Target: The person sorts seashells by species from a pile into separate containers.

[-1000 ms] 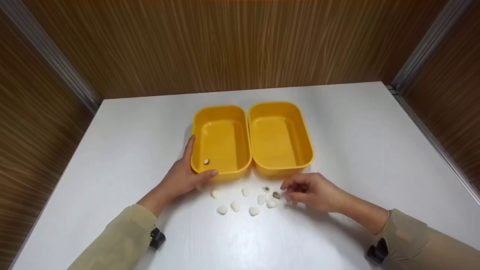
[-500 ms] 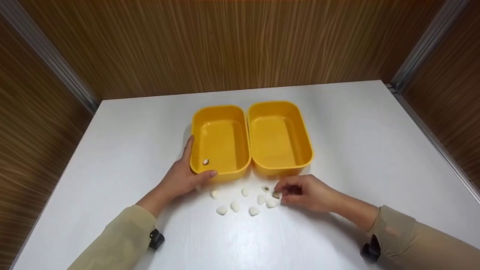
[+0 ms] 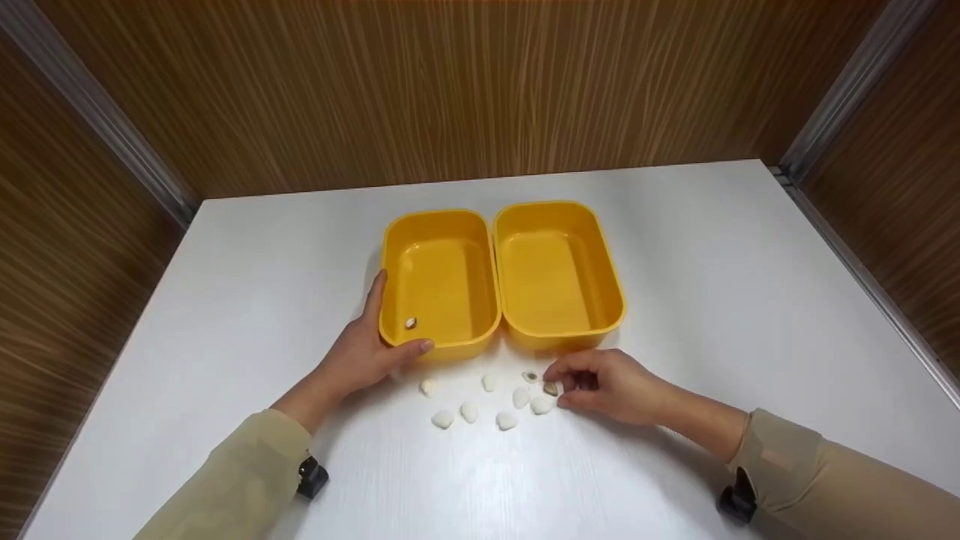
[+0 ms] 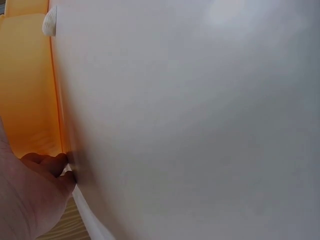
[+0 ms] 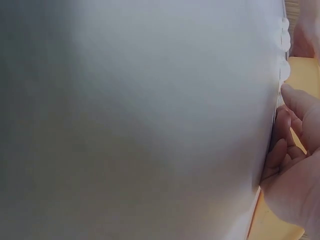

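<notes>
Two yellow plastic boxes stand side by side on a white table. My left hand [image 3: 356, 360] grips the left box [image 3: 456, 350] at its near left corner, thumb over the near rim and fingers along the outer side. One small shell [image 3: 411, 323] lies inside that box. My right hand [image 3: 619, 386] is low at the table, index finger and thumb pinching a small brown seashell [image 3: 551, 388]. Beside it lie a pale shell with a dark middle [image 3: 530, 377] and a white shell [image 3: 541, 406]. The fingertips are partly hidden in the right wrist view.
Several more white shells, one of them a ridged shell [image 4: 50, 21] in the left wrist view, lie scattered before the boxes. The right box [image 3: 562, 341] touches or nearly touches the left one. Wood-grain panels [image 3: 480, 90] enclose the table [image 3: 262, 247] at the back and sides.
My right hand has moved left to the brown shell, and its finger and thumb have closed round it. The left hand has stayed on the left box.
</notes>
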Demonstrator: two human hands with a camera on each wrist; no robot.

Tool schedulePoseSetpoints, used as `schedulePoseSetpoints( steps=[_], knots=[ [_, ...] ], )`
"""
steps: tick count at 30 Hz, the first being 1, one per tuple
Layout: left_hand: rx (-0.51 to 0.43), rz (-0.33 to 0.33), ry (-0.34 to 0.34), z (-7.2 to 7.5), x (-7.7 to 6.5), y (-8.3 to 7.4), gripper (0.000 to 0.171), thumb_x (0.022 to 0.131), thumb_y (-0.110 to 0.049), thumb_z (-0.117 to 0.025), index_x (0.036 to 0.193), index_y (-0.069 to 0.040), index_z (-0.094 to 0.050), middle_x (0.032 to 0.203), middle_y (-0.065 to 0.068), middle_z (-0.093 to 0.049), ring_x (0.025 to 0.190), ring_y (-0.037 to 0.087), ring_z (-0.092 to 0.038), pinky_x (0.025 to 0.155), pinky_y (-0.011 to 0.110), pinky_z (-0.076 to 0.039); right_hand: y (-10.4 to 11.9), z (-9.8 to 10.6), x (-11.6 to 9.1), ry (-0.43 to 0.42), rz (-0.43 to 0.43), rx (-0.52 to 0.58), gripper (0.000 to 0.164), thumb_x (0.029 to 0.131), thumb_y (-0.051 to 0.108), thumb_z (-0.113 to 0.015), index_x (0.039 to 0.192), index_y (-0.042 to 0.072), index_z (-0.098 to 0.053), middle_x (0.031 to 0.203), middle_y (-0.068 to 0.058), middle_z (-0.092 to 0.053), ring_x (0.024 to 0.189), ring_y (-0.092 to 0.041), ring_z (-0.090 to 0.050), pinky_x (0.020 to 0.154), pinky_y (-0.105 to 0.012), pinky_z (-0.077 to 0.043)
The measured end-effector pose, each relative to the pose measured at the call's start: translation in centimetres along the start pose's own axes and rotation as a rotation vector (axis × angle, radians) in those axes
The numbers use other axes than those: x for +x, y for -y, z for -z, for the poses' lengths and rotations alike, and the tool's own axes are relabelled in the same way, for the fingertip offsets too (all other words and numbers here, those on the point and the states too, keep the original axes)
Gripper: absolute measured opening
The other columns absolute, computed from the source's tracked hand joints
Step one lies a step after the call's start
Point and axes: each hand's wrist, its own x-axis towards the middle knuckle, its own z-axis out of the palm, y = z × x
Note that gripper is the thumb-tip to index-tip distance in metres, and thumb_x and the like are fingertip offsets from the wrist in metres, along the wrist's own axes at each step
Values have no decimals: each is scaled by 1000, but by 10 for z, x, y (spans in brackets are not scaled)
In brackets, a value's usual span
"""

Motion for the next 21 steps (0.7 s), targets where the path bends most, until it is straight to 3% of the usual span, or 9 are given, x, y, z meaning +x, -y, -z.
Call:
schedulePoseSetpoints(
  steps=[6,21],
  knots=[
    [-13,-6,5,0,2,2,132,80,-71,-82,170,-35,8,152,20,-53,128,34,-56,116,55,-39,0,0,0,3,-28,-22,22,92,12,-85,113,11,-77,88,8,-64,79,-9,-57,70,-20,-47],
    [-14,-15,-5,3,0,1,132,81,-69,-82,170,-33,8,141,19,-60,119,32,-59,112,52,-43,-1,-1,5,3,5,-63,24,92,10,-84,115,10,-78,86,9,-64,77,-7,-56,69,-21,-48]
  ],
)
